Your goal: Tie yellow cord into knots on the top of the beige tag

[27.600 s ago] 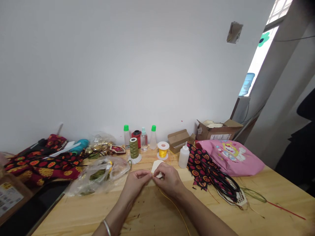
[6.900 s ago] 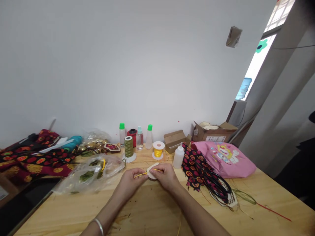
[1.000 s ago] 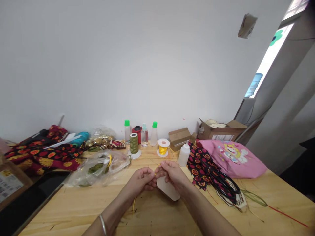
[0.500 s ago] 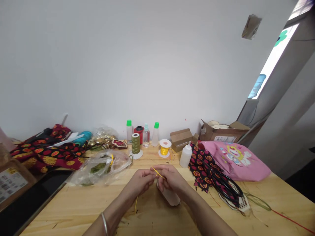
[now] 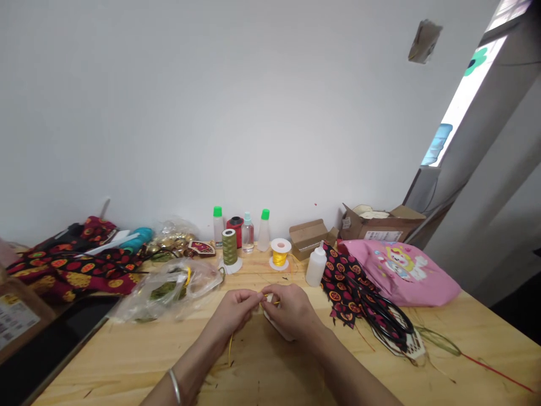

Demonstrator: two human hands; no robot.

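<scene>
My left hand (image 5: 238,310) is closed in a pinch on a yellow cord (image 5: 230,349), whose loose end hangs below it toward the table. Fingertips of my right hand (image 5: 291,310) meet those of the left, pinching the same cord where a short bit of yellow shows between them. Under the right hand is a pale flat piece (image 5: 276,326), mostly hidden by the fingers and palm; I cannot tell what it is. Beyond the hands stands a spool of yellow cord (image 5: 279,257), with a white squeeze bottle (image 5: 316,266) to its right.
An olive thread cone (image 5: 229,248) and small bottles (image 5: 264,231) line the wall. A clear plastic bag (image 5: 203,276) lies left. Patterned fabric (image 5: 338,282), black cable (image 5: 395,321) and a pink bag (image 5: 422,276) are right, before a cardboard box (image 5: 380,228).
My right hand has turned over, its back now covering more of the pale piece and the cord. The fingertips of both hands have come closer together. The view has shifted slightly.
</scene>
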